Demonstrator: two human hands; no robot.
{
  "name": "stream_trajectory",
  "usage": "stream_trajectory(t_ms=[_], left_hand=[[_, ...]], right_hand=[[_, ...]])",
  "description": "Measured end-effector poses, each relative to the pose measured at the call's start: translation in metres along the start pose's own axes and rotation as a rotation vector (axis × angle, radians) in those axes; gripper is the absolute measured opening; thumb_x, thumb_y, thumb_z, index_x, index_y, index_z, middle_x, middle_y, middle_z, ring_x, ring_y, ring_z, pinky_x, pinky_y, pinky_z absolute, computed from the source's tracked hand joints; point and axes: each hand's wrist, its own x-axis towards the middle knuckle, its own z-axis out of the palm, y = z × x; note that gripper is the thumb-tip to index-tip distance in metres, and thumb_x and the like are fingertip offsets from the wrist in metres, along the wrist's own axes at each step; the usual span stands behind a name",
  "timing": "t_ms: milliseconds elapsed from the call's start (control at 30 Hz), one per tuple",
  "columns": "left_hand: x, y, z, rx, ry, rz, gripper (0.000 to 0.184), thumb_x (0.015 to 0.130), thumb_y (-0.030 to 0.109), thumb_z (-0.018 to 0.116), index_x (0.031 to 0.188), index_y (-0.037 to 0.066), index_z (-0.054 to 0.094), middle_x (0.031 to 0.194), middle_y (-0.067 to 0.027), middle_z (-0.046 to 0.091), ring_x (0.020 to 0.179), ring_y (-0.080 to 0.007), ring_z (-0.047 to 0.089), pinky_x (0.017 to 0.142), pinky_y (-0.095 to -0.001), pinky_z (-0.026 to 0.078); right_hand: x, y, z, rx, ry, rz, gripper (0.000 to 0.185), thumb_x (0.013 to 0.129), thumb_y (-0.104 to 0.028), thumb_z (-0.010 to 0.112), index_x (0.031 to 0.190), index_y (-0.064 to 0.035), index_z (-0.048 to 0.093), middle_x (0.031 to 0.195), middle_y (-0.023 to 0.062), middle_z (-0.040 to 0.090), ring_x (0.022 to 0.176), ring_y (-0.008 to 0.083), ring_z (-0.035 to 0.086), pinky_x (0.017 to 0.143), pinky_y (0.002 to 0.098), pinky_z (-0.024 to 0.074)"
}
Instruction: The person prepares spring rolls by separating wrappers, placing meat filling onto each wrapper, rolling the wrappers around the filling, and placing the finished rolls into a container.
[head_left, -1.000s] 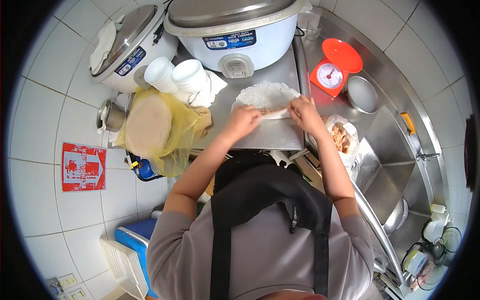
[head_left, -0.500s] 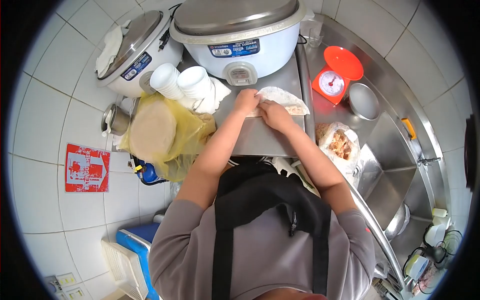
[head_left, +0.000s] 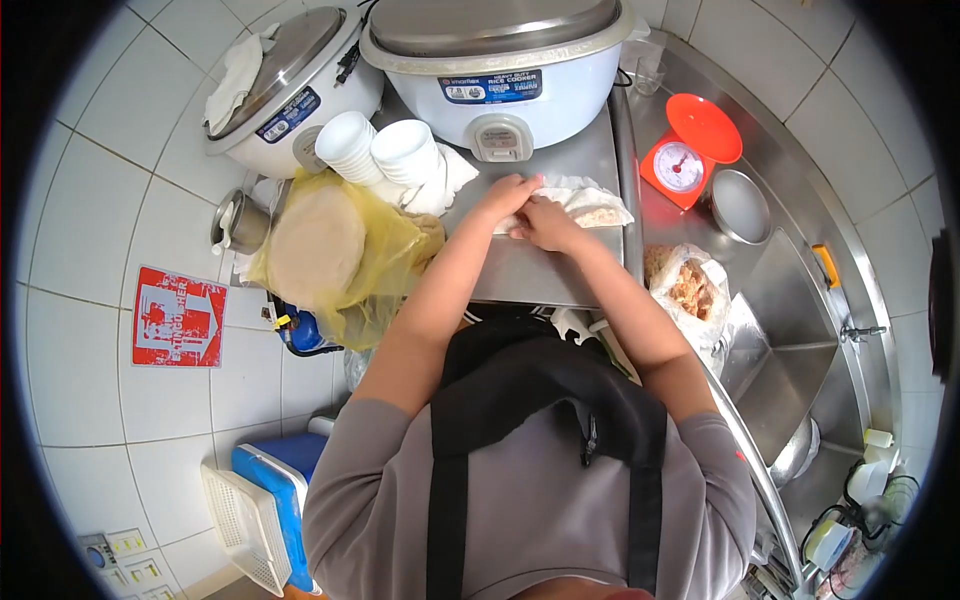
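A pale, thin wrapper sheet (head_left: 590,199) with a strip of light filling along its front edge lies on the steel table (head_left: 530,274). At its left end my left hand (head_left: 508,197) is closed on the sheet's edge. My right hand (head_left: 546,222) touches it, fingers bent over the same end of the wrapper. A stack of round, flat wrappers (head_left: 316,247) lies on a yellow plastic bag (head_left: 375,290) to the left. To the right, an open plastic bag holds orange-brown filling (head_left: 690,290).
Two rice cookers (head_left: 500,85) (head_left: 290,95) stand at the back. White bowls (head_left: 405,153) sit on a cloth (head_left: 449,183) at the left. A red scale (head_left: 679,167), a metal bowl (head_left: 741,207) and a sink (head_left: 785,300) are on the right.
My hands have moved left along the wrapper and come together at its left end. The sheet's far side has been folded toward the front. The camera view has shifted slightly.
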Motion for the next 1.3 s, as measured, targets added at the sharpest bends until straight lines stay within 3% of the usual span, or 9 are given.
stream_trajectory(t_ms=[233,333,433,600,700,800,867,967,1300], left_hand=[[-0.007,0.001,0.001,-0.059,0.014,0.069,0.062,0.089,0.054,0.042,0.094,-0.002,0.069,0.095,-0.0200,0.066,0.092,-0.0326,0.061,0.086,-0.0368,0.044],[-0.007,0.000,0.001,-0.024,-0.058,0.115,0.064,0.092,0.056,0.038,0.096,0.000,0.069,0.097,-0.0163,0.067,0.090,-0.0250,0.061,0.085,-0.0333,0.044],[-0.010,0.003,0.002,-0.032,-0.052,0.121,0.059,0.092,0.052,0.036,0.096,0.004,0.071,0.097,-0.0226,0.065,0.096,-0.0354,0.058,0.089,-0.0386,0.042],[-0.011,-0.006,0.012,0.286,0.110,0.319,0.057,0.093,0.048,0.037,0.085,0.002,0.070,0.097,-0.0260,0.061,0.100,-0.0380,0.055,0.091,-0.0396,0.041],[-0.037,0.001,0.027,0.403,0.407,0.583,0.031,0.089,0.027,0.056,0.106,0.001,0.063,0.112,-0.0221,0.058,0.108,-0.0385,0.051,0.093,-0.0446,0.040],[-0.057,0.019,0.031,0.313,0.129,0.700,0.027,0.087,0.020,0.058,0.105,-0.001,0.064,0.103,-0.0207,0.061,0.099,-0.0369,0.055,0.086,-0.0433,0.043],[-0.085,0.055,0.038,0.302,-0.083,0.567,0.029,0.086,0.020,0.061,0.105,-0.002,0.064,0.096,-0.0201,0.061,0.090,-0.0357,0.057,0.080,-0.0417,0.045],[-0.069,0.035,0.045,0.261,-0.112,0.627,0.029,0.081,0.015,0.067,0.101,-0.006,0.061,0.094,-0.0178,0.059,0.085,-0.0307,0.058,0.075,-0.0378,0.047],[-0.044,0.077,0.062,0.599,-0.276,0.393,0.036,0.072,0.016,0.074,0.097,-0.006,0.060,0.091,-0.0174,0.057,0.083,-0.0294,0.056,0.075,-0.0372,0.044]], right_hand=[[-0.006,-0.008,-0.015,-0.042,-0.115,-0.050,0.028,0.070,-0.018,0.072,0.091,-0.0018,0.062,0.106,0.0152,0.060,0.102,0.0325,0.055,0.085,0.0407,0.0448],[-0.010,0.016,-0.013,-0.058,-0.102,0.027,0.026,0.067,-0.018,0.074,0.085,-0.0024,0.064,0.097,0.0158,0.062,0.096,0.0332,0.057,0.080,0.0412,0.0455],[-0.017,0.015,-0.028,-0.061,-0.137,0.060,0.029,0.068,-0.018,0.074,0.091,-0.0025,0.065,0.094,0.0129,0.063,0.091,0.0307,0.059,0.080,0.0390,0.0455],[-0.023,0.042,-0.042,-0.209,-0.175,0.159,0.024,0.065,-0.022,0.073,0.082,-0.0066,0.069,0.086,0.0145,0.065,0.085,0.0327,0.061,0.074,0.0425,0.0472],[-0.020,0.058,-0.015,-0.237,-0.071,0.131,0.017,0.063,-0.019,0.073,0.075,-0.0083,0.069,0.082,0.0138,0.066,0.080,0.0326,0.062,0.070,0.0453,0.0476],[0.007,0.103,0.024,-0.324,0.116,-0.025,0.014,0.058,-0.017,0.073,0.070,-0.0088,0.070,0.073,0.0147,0.066,0.070,0.0323,0.064,0.063,0.0439,0.0493],[0.002,0.081,0.013,-0.130,0.212,0.206,0.012,0.064,-0.021,0.068,0.068,-0.0100,0.071,0.074,0.0135,0.067,0.068,0.0320,0.064,0.060,0.0456,0.0491],[0.001,0.082,-0.014,-0.318,-0.071,0.145,0.025,0.053,-0.016,0.079,0.076,-0.0082,0.074,0.079,0.0118,0.069,0.075,0.0285,0.066,0.067,0.0419,0.0517],[-0.018,0.097,-0.042,-0.154,-0.146,0.150,0.031,0.059,-0.021,0.080,0.086,-0.0072,0.073,0.090,0.0136,0.069,0.084,0.0289,0.065,0.070,0.0403,0.0504]])
